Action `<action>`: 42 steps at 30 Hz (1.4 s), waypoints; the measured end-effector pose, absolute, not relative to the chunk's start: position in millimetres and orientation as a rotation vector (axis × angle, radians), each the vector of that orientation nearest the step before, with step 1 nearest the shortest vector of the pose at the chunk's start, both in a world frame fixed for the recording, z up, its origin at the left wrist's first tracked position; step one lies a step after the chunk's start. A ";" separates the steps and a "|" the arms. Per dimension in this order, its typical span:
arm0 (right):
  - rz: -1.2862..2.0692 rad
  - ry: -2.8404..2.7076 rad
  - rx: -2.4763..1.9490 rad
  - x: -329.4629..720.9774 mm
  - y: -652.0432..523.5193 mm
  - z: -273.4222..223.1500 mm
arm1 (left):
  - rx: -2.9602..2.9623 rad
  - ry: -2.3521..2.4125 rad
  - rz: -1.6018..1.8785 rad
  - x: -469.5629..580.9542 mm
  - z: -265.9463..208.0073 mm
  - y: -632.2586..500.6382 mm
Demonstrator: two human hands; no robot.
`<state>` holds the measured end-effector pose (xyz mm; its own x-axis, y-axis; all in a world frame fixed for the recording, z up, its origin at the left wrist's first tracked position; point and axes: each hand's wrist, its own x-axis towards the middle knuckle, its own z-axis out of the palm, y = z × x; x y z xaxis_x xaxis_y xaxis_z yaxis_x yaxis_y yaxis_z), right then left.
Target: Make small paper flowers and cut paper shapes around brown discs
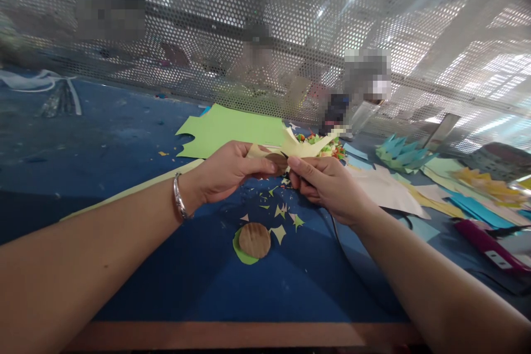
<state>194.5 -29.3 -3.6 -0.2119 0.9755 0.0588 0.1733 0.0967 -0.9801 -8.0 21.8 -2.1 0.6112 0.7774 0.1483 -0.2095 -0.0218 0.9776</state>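
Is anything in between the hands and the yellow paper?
No. The left hand and right hand already pinch the pale yellow paper from both sides above the blue table.

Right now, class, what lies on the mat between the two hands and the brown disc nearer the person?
In the head view, small yellow and green paper scraps lie on the blue mat between the hands and the brown disc.

Nothing readable is showing anywhere: the white patch on the magenta tool (493,248) at the right edge is staying too small and blurred to make out (letters or marks, I cannot tell).
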 end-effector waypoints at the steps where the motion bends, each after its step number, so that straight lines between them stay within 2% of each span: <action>1: 1.194 -1.550 -1.181 195.0 -29.2 -3.7 | 1.380 0.522 0.848 -7.9 -1.9 21.6; 18: 0.901 -1.826 -1.231 201.0 -26.9 -5.2 | 1.405 0.584 0.766 -10.2 2.0 19.9; 42: 0.852 -1.976 -1.239 199.4 -30.3 -1.4 | 1.485 0.703 0.672 -15.0 11.8 19.7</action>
<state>199.4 -30.3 -1.4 -0.3447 0.9212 0.1805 0.5014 0.3432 -0.7943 -15.0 19.7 11.8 0.6387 0.7694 -0.0067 0.0275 -0.0142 0.9995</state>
